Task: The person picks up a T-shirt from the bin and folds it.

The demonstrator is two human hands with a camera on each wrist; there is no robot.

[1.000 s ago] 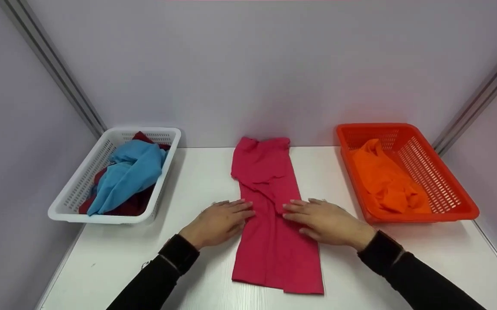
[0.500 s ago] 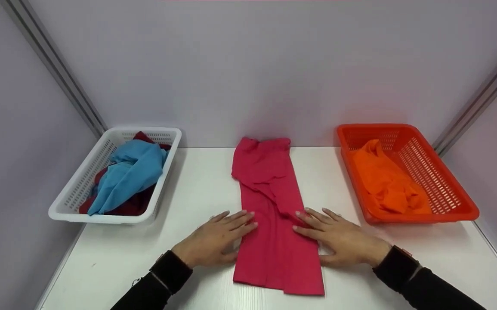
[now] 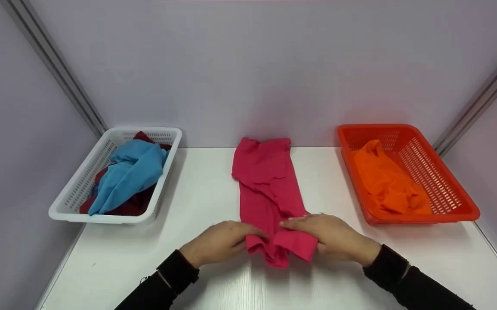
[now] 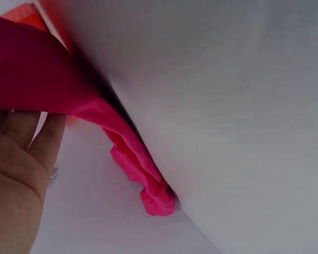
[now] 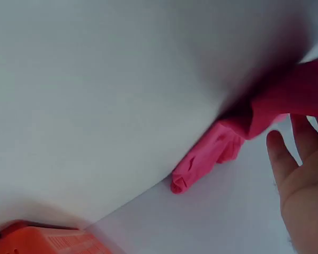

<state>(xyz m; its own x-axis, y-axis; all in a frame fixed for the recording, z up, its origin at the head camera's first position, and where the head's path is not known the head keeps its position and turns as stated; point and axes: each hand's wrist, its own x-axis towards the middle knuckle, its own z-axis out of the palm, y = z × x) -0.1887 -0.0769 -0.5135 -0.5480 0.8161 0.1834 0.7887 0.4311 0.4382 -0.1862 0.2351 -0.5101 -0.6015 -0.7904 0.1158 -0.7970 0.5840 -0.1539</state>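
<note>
A folded pink garment (image 3: 267, 172) lies lengthwise on the white table, its far end against the back wall. Its near end is bunched, raised and turned up between both hands. My left hand (image 3: 220, 242) holds the garment by its left edge, with the fingers over the cloth. On the opposite edge, my right hand (image 3: 338, 237) grips the cloth. From the left wrist, the fingers (image 4: 47, 140) show against the raised pink cloth (image 4: 37, 74), their tips hidden behind it. The right wrist view has the right hand (image 5: 310, 190) at the lifted fold (image 5: 291, 100).
At left stands a white basket (image 3: 69, 217) with a blue cloth (image 3: 132, 172) over dark red cloth (image 3: 138, 206). A red-orange basket (image 3: 455, 211) at right holds an orange cloth (image 3: 390, 181). Walls (image 3: 248, 64) close the table's back and sides.
Both hands, earlier flat on the garment, slid toward its near end and took hold of the edges. That near end has risen off the table and folded up. The baskets have stayed put.
</note>
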